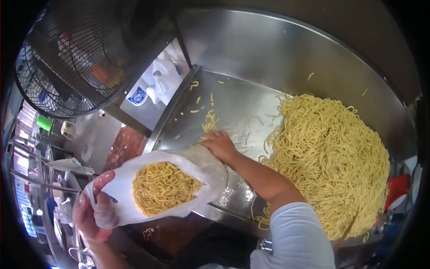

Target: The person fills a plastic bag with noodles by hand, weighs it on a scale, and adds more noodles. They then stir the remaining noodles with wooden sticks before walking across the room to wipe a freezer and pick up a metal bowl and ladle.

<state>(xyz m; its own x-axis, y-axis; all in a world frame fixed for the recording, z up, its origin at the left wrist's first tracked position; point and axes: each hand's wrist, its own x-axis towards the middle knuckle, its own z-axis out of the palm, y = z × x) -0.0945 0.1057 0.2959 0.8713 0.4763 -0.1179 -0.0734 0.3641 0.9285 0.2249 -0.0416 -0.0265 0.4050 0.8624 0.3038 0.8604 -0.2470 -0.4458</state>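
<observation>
Currently, head view: a person's two hands work left of a large noodle heap (331,166) on a steel counter (242,101).
Left hand (96,208): curled tight around gathered plastic, farthest from the heap.
Right hand (219,145): nearer the heap, beside loose strands (209,121); whether its bent fingers pinch anything cannot be told.
Spill risk: the gaping white bag (121,193) reaches past the counter's rim; a slipping left grip or a tilt could drop noodles.
Bagged noodles (165,188): between the hands, left of the heap, exposed.
</observation>
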